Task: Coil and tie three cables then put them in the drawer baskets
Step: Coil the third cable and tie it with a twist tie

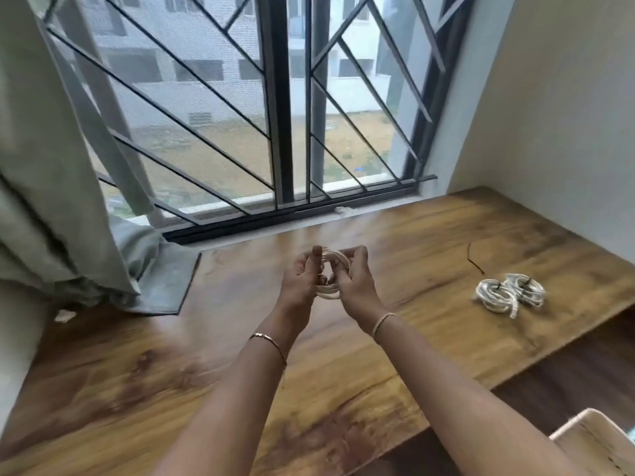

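Both hands hold one small coil of white cable (pixel 330 290) in the air above the wooden table (pixel 395 338). My left hand (pixel 299 280) grips the coil's left side, fingers curled. On the coil's right side, my right hand (pixel 354 280) pinches it with thumb and fingers. Two other white cable coils (pixel 510 293) lie side by side on the table to the right, each bound with a dark tie. A loose dark twist tie (pixel 475 261) lies just behind them.
A barred window (pixel 281 108) runs along the far edge of the table. A grey-green curtain (pixel 62 187) hangs at the left and spills onto the table. A pale basket rim (pixel 594 438) shows at the bottom right, below the table's edge.
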Demonstrator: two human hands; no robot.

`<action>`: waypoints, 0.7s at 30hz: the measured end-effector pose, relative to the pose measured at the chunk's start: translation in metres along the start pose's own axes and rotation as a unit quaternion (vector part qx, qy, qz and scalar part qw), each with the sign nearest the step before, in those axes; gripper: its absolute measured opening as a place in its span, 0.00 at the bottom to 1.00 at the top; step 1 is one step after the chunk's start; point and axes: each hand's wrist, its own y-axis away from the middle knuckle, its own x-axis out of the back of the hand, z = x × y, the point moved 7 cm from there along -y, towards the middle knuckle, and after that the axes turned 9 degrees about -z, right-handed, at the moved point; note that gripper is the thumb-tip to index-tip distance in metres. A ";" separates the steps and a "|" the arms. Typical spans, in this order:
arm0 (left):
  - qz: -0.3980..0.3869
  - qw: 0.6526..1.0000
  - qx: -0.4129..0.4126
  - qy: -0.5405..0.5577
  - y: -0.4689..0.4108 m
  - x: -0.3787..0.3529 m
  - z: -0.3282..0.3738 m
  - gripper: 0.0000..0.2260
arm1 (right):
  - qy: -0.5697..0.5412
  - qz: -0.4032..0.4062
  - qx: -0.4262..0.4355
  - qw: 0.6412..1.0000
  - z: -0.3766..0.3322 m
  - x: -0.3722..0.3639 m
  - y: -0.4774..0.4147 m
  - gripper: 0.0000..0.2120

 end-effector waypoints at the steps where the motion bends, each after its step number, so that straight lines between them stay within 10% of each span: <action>1: -0.004 1.000 0.005 0.012 -0.002 -0.006 -0.003 0.26 | 0.004 0.007 0.003 1.000 0.001 0.007 0.003 0.07; 21: -0.091 0.993 0.057 -0.050 -0.078 -0.162 -0.060 0.08 | 0.097 0.190 -0.004 0.977 0.053 0.179 -0.012 0.06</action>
